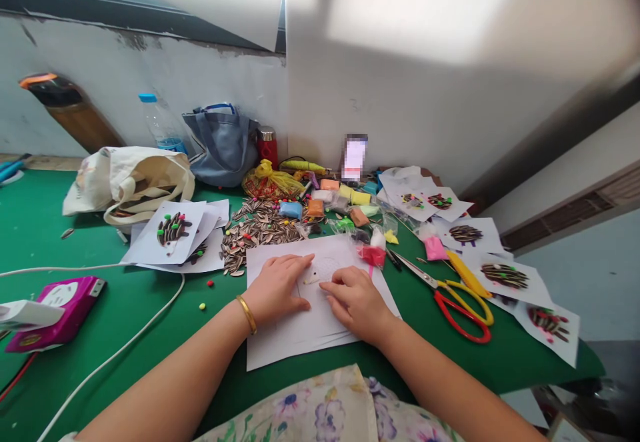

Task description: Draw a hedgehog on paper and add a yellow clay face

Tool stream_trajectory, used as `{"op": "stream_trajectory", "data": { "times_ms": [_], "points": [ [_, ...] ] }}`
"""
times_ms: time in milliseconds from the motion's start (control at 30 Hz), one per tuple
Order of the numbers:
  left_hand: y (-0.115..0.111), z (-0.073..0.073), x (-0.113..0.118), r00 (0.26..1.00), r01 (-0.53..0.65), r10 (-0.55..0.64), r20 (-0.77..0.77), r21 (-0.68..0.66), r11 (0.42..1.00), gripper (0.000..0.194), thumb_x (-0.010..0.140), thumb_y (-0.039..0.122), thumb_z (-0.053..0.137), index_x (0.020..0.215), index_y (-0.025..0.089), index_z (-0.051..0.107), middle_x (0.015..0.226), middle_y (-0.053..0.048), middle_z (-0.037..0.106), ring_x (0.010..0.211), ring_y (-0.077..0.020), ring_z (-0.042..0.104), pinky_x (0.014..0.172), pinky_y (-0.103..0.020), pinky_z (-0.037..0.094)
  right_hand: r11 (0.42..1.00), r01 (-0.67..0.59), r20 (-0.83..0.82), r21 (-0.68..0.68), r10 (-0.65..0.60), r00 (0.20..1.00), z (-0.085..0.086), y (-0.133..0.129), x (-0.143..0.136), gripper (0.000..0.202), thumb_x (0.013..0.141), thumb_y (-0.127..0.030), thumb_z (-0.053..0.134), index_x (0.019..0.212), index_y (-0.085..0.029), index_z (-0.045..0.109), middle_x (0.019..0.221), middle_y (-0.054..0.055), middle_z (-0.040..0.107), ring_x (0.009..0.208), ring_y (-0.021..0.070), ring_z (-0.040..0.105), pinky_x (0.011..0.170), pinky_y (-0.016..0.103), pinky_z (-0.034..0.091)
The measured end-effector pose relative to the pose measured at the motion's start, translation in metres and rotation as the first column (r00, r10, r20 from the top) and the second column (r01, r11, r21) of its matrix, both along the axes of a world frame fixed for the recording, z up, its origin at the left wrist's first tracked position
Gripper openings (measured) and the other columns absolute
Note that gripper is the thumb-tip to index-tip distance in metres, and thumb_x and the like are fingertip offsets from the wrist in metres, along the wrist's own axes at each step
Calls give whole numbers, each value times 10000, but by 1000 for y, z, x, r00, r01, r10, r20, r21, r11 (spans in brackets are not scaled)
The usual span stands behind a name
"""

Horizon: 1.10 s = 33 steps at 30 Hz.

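Observation:
A white sheet of paper (270,349) lies in front of me on the green table, with a faint round outline and small marks on it. My left hand (283,287) rests on the left part of the sheet, its fingers and thumb apart and nothing in it. My right hand (357,299) is on the right part, fingers bent, the index fingertip touching the paper beside a small pale piece (311,281). Nothing can be made out in its grip. Just beyond the sheet is a heap of striped sunflower seeds (267,222).
Scissors (463,305) and bagged colored clay (315,208) lie right and behind. Seed-covered pictures (505,275) line the right edge; others (173,229) lie left. Further left are a cloth bag (125,175), a magenta power strip (60,309) and a white cable (115,355). A phone (355,157) stands at the wall.

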<state>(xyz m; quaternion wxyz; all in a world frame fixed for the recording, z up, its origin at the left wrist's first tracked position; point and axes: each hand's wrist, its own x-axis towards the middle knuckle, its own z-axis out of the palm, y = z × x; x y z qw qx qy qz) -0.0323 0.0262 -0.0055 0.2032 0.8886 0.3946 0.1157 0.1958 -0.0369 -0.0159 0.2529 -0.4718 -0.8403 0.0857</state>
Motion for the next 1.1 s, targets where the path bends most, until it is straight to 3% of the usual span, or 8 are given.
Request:
{"op": "stream_trajectory", "data": {
  "times_ms": [300, 500, 700, 967, 1100],
  "points": [
    [0, 0, 1, 1000, -2, 2, 1, -6, 1000, 914, 698, 423, 797, 1472, 294, 328, 1390, -75, 560, 1312, -297, 458, 1082, -452, 294, 999, -23, 20, -47, 24, 1000, 1, -3, -7, 325, 845, -160, 593, 1149, -240, 677, 1004, 64, 602, 973, 219, 531, 868, 381, 386],
    [-1, 1, 0, 1000, 2, -2, 0, -1, 1000, 921, 698, 428, 797, 1474, 289, 319, 1392, -76, 557, 1314, -294, 454, 1082, -452, 290, 996, -67, -7, -64, 67, 998, 4, -4, -6, 241, 868, -172, 583, 1028, -276, 731, 995, 56, 587, 976, 211, 529, 874, 384, 374],
    [0, 1, 0, 1000, 2, -2, -7, -5, 1000, 911, 707, 436, 788, 1475, 295, 320, 1387, -79, 560, 1314, -299, 455, 1084, -452, 291, 998, 22, -47, -59, -25, 999, 4, -1, -1, 262, 853, -141, 575, 1051, -241, 714, 993, 66, 596, 956, 213, 540, 875, 385, 393],
    [-1, 1, 1, 1000, 3, -3, -6, 0, 1000, 909, 710, 435, 785, 1476, 293, 317, 1381, -74, 566, 1313, -298, 456, 1082, -452, 294, 995, -81, 37, -54, 83, 996, 3, -4, -5, 324, 836, -156, 597, 1115, -281, 705, 996, 58, 590, 963, 217, 516, 866, 381, 376],
    [-1, 1, 1, 1000, 1, -1, -8, -1, 1000, 907, 705, 434, 791, 1471, 289, 326, 1384, -76, 564, 1311, -297, 458, 1080, -450, 297, 998, -36, 17, -42, 37, 999, 4, -2, -1, 286, 853, -156, 586, 1070, -275, 729, 973, 58, 590, 950, 212, 523, 864, 382, 376]
  ]
}}
